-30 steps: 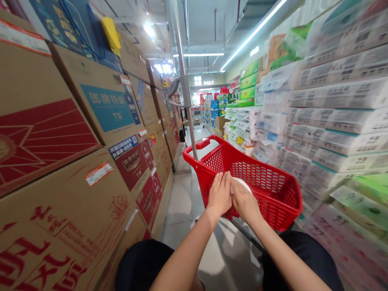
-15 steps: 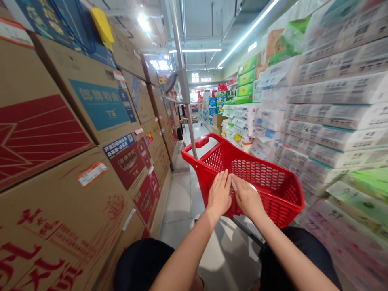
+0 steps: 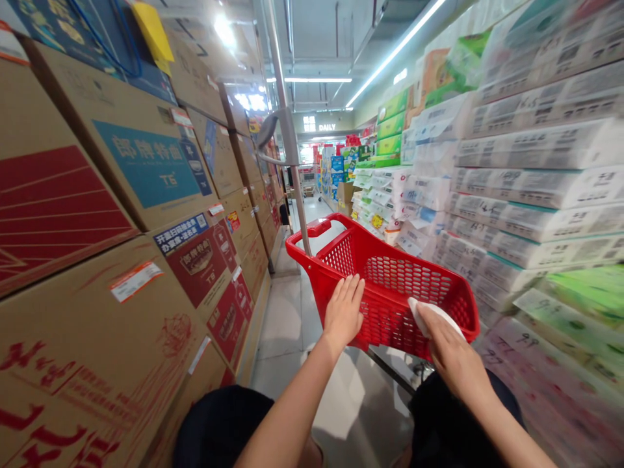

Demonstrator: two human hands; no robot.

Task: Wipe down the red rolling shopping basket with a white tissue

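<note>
A red plastic shopping basket (image 3: 390, 289) with perforated walls stands in front of me, part of a cart with a metal pole (image 3: 299, 208) and a grey handle (image 3: 280, 140). My left hand (image 3: 344, 311) lies on its near side wall, fingers stretched out and holding nothing. Further right, my right hand (image 3: 448, 344) holds a white cloth (image 3: 439, 315) against the near rim, close to the basket's right end. The fingers partly cover the cloth, and its exact material is hard to make out.
Stacked cardboard boxes (image 3: 141, 169) line the left side of the aisle. On the right rise piles of wrapped white paper packs (image 3: 517, 188). A tiled floor (image 3: 280, 312) runs ahead between them, with more goods further back. My knees flank the basket.
My right hand has slid right along the basket's rim, away from my left hand, and the white cloth shows more. My left hand stays on the side wall.
</note>
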